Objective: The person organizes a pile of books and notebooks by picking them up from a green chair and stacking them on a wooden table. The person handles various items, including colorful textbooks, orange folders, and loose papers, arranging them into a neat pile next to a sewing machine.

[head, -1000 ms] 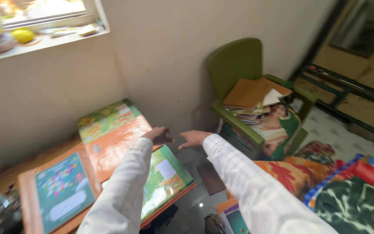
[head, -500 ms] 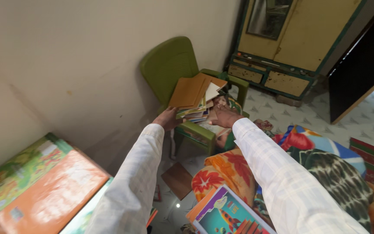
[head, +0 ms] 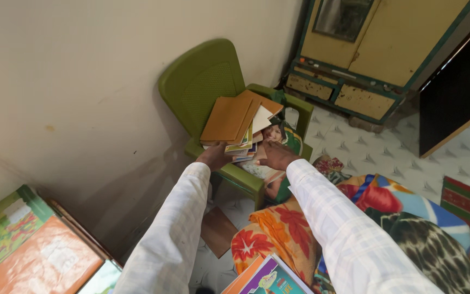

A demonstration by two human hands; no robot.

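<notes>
Nearest me, at the lower edge, I see a glossy picture book [head: 270, 277] lying on a floral bedspread [head: 278, 228]; at lower left, flat orange and green books [head: 33, 256] cover a table. Beyond these, both white-sleeved arms reach to a green moulded-plastic chair [head: 202, 81] with a perforated back, whose seat holds a slumped stack of books [head: 246, 136]: thin, coloured softcovers below, plain brown covers on top. My left hand [head: 213, 155] meets the stack's near left corner, my right hand [head: 277, 155] its near right edge; I cannot tell whether either hand's fingers are closed on it. Farthest stands a yellow cabinet [head: 365, 49] with green trim.
</notes>
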